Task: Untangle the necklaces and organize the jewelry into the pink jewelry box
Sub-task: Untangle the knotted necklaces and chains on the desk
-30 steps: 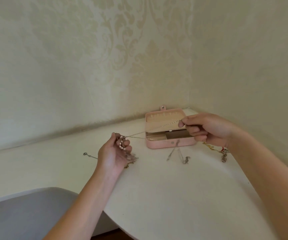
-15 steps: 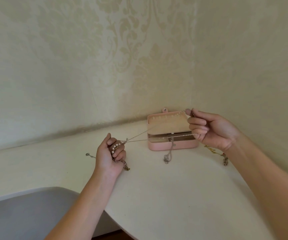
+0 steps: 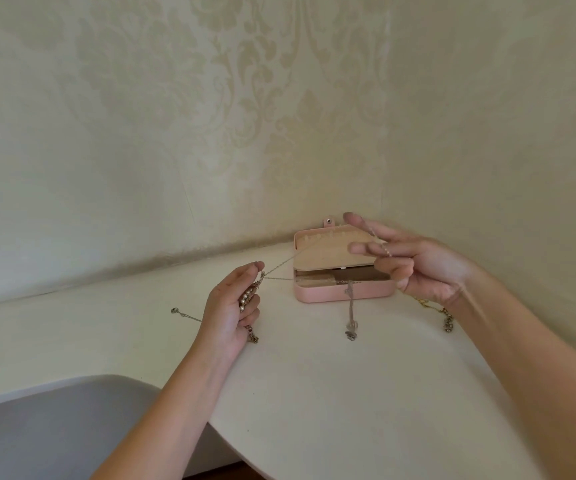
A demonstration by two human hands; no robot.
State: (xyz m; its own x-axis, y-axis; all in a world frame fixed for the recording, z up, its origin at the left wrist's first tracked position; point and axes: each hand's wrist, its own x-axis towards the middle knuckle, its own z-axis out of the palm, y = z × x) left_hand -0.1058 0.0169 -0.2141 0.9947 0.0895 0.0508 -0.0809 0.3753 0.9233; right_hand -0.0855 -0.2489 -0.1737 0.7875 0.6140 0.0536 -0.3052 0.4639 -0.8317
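Left hand (image 3: 231, 306) grips pearl-and-chain tangle (image 3: 246, 299), fingers curled. Right hand (image 3: 414, 268) fingers spread, thin chain (image 3: 387, 251) draped across them. Pink jewelry box (image 3: 331, 295) open on table (image 3: 314, 393).

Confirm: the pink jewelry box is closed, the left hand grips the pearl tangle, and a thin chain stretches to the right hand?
No. The head view shows the pink jewelry box open, lid raised. The rest stands: the left hand grips the pearl tangle, and a thin chain stretches to the right hand.
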